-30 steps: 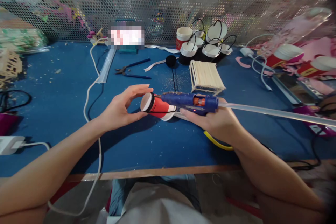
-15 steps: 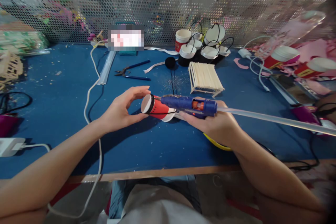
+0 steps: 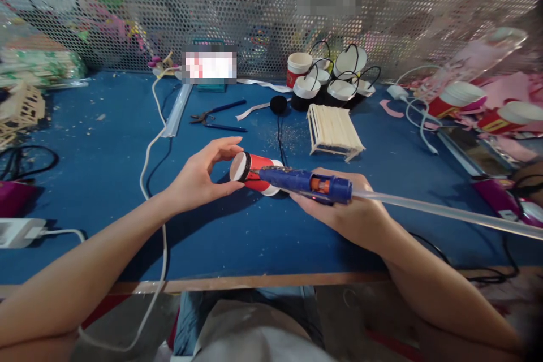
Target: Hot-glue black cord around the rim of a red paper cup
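Note:
A red paper cup [image 3: 258,167] lies on its side on the blue table, its white base turned left and black cord wound around that end. My left hand [image 3: 207,172] grips the cup at the base end, thumb below and fingers above. In my right hand [image 3: 343,209] is a blue hot glue gun [image 3: 305,182], a long clear glue stick [image 3: 445,212] running out of its back. The gun's nozzle is at the black cord near the cup's base; whether it touches cannot be made out. Black cord leads up from the cup to a dark ball of cord [image 3: 279,104].
Cutting pliers [image 3: 207,117] lie left of centre near clear glue sticks [image 3: 176,110]. Behind the cup are a small stick table [image 3: 335,130] and several cups with black cord handles [image 3: 341,89]. A white cable [image 3: 148,169] crosses the left side. Perforated metal [image 3: 254,11] closes the back.
The glue gun's nozzle has moved down and left against the corded end of the cup. My left hand keeps its hold. The whole view has shifted slightly.

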The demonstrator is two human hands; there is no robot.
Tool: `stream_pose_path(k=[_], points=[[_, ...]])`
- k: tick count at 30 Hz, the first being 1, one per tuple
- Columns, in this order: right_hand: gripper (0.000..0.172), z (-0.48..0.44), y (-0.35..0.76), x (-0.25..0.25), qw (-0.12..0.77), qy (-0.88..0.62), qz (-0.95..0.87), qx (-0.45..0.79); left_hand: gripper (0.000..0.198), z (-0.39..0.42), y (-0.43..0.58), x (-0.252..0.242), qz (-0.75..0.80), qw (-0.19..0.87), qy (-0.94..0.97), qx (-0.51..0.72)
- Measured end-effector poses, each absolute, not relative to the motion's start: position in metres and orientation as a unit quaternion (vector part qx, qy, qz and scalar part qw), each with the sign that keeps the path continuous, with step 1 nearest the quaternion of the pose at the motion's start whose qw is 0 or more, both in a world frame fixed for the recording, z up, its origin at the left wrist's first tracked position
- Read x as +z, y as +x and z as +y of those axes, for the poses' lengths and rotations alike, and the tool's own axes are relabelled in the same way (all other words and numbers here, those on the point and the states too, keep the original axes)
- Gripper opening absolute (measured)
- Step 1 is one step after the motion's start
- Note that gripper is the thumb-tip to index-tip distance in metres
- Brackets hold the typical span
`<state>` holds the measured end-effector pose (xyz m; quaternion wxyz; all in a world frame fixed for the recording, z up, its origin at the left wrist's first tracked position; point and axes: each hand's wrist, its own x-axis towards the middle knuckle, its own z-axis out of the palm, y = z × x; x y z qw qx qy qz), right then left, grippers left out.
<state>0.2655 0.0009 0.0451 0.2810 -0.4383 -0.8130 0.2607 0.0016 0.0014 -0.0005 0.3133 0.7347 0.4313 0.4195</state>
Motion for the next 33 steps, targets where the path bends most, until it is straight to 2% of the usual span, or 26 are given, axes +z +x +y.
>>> stream_pose_path(k=[9, 13, 17, 21, 29, 33], points=[[0.019, -0.002, 0.262, 0.049, 0.262, -0.436, -0.823, 0.255, 0.072, 0.002, 0.003, 0.002, 0.444, 0.309, 0.725, 0.426], [0.021, 0.001, 0.264, 0.05, 0.279, -0.443, -0.812, 0.259, 0.072, 0.002, 0.002, 0.002, 0.432, 0.32, 0.729, 0.423], [0.017, 0.006, 0.265, 0.052, 0.272, -0.446, -0.815, 0.253, 0.072, 0.002, 0.001, 0.002, 0.414, 0.334, 0.735, 0.422], [0.013, 0.01, 0.263, 0.049, 0.302, -0.455, -0.795, 0.263, 0.072, 0.002, 0.0, 0.001, 0.393, 0.345, 0.739, 0.425], [0.017, 0.017, 0.263, 0.039, 0.31, -0.457, -0.777, 0.302, 0.073, 0.003, -0.002, -0.001, 0.375, 0.354, 0.747, 0.419], [0.016, 0.023, 0.262, 0.035, 0.311, -0.449, -0.793, 0.27, 0.071, 0.001, -0.002, 0.001, 0.368, 0.345, 0.76, 0.411]])
